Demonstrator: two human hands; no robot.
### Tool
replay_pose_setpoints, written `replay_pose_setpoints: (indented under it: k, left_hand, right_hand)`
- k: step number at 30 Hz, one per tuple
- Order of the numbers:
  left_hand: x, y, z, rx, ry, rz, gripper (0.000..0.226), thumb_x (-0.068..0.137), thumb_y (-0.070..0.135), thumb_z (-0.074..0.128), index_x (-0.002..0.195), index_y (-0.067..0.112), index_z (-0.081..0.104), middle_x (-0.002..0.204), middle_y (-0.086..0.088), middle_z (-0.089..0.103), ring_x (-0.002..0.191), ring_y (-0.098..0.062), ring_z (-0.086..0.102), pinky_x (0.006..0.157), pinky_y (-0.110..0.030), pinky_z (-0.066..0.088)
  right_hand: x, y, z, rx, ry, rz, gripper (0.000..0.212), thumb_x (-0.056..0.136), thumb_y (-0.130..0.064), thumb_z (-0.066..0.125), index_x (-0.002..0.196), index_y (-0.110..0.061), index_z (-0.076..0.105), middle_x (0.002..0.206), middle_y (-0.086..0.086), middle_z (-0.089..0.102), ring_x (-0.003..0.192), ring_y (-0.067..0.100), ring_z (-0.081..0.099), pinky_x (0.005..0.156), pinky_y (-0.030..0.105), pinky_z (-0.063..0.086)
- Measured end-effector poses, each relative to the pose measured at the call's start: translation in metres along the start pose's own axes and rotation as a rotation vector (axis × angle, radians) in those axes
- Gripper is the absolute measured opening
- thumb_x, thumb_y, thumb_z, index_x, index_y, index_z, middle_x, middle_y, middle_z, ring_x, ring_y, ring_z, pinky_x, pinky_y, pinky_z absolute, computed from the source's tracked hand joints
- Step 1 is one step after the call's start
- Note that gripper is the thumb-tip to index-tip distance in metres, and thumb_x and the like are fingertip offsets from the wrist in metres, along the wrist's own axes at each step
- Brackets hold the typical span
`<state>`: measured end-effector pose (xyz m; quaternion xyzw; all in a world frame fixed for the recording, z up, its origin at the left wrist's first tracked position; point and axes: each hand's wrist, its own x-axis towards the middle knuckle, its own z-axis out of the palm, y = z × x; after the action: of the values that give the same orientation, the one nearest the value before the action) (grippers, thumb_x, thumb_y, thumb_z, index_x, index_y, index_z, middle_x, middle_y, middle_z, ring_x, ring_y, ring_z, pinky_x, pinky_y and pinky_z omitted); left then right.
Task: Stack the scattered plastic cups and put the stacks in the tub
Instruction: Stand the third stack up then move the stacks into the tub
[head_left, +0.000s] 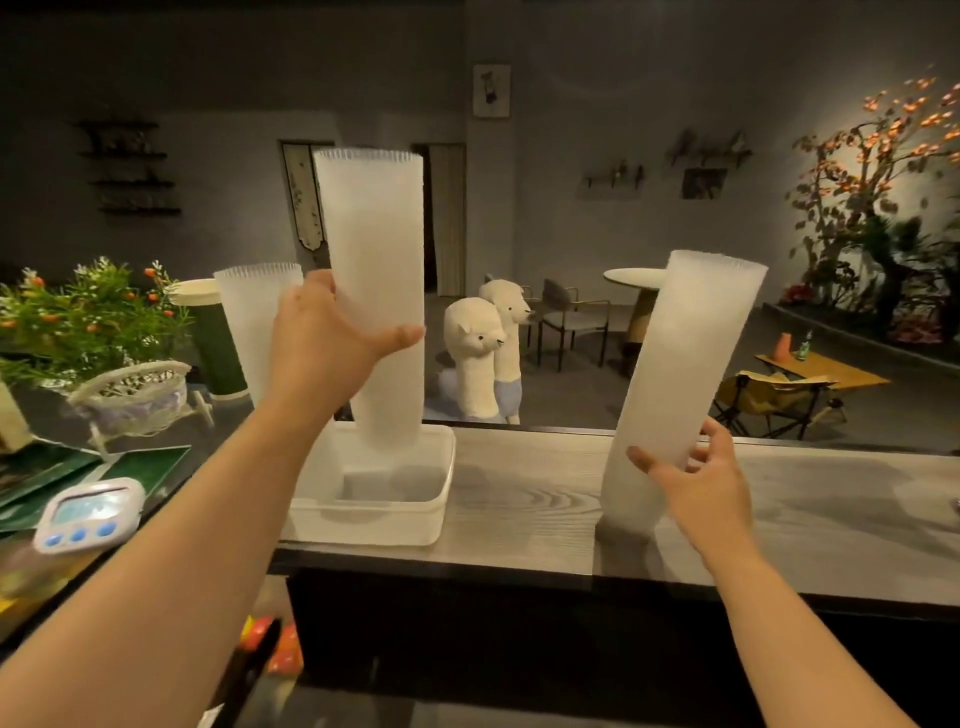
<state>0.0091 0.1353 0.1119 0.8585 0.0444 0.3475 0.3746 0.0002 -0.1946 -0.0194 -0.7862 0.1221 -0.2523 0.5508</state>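
My left hand (322, 343) grips a tall stack of frosted white cups (374, 291), held upright with its bottom end just above the white plastic tub (363, 514). The tub sits on the grey wooden counter and looks bare inside. My right hand (696, 478) holds a second tall cup stack (680, 374) low down; this stack leans to the right with its base on the counter (519, 499). A third white cup stack (249, 322) stands behind my left hand, beside a green cylinder (218, 343).
A digital timer (88, 514), green cards (135, 467), a small wicker basket (130, 389) and a flowering plant (88, 306) crowd the left. Two plush alpacas (488, 353) stand beyond the counter's far edge. Chairs and tables fill the room behind.
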Motion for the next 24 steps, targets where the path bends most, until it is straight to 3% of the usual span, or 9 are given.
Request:
replay_pose_setpoints:
  k: [6,11,18,21,24]
  left_hand:
    - [-0.003,-0.04,0.023,0.099,-0.064,-0.035,0.08,0.066,0.053,0.086,0.127,0.015,0.052,0.119,-0.005,0.062,0.105,-0.025,0.061,0.091,-0.047,0.054]
    - [-0.016,-0.052,0.031,0.149,-0.061,-0.003,0.082,0.072,0.041,0.087,0.136,0.01,0.045,0.128,-0.011,0.061,0.113,-0.03,0.061,0.095,-0.047,0.051]
    - [-0.02,-0.058,0.03,0.16,-0.099,0.031,0.099,0.073,0.036,0.087,0.147,0.009,0.026,0.132,-0.014,0.057,0.118,-0.036,0.058,0.098,-0.051,0.05]
    - [-0.019,-0.059,0.027,0.2,-0.106,0.083,0.112,0.078,0.035,0.083,0.157,0.01,0.007,0.133,-0.016,0.056,0.121,-0.035,0.056,0.101,-0.05,0.047]
    - [-0.016,-0.062,0.022,0.236,-0.1,0.137,0.103,0.083,0.035,0.078,0.157,0.007,0.012,0.131,-0.017,0.056,0.12,-0.035,0.056,0.102,-0.049,0.047]
  right_hand:
    - [-0.02,-0.036,0.007,0.195,-0.062,-0.129,0.081,0.072,-0.039,0.083,0.138,-0.034,0.035,0.109,-0.017,0.056,0.095,0.005,0.059,0.08,0.03,0.054]
    - [-0.033,-0.062,0.021,0.329,-0.228,-0.162,0.077,0.068,-0.035,0.085,0.131,-0.036,0.041,0.116,-0.008,0.063,0.103,0.014,0.065,0.087,0.04,0.058]
    - [-0.052,-0.093,0.075,0.379,-0.484,-0.181,0.089,0.054,-0.05,0.086,0.131,-0.036,0.043,0.116,-0.003,0.066,0.101,0.015,0.069,0.085,0.044,0.06]
    - [-0.054,-0.097,0.102,0.366,-0.559,-0.189,0.07,0.064,-0.04,0.088,0.12,-0.044,0.046,0.115,-0.004,0.065,0.1,0.013,0.069,0.085,0.04,0.06]
    - [-0.052,-0.097,0.123,0.323,-0.594,-0.193,0.067,0.07,-0.039,0.085,0.12,-0.046,0.042,0.115,-0.006,0.063,0.101,0.012,0.067,0.086,0.035,0.059]
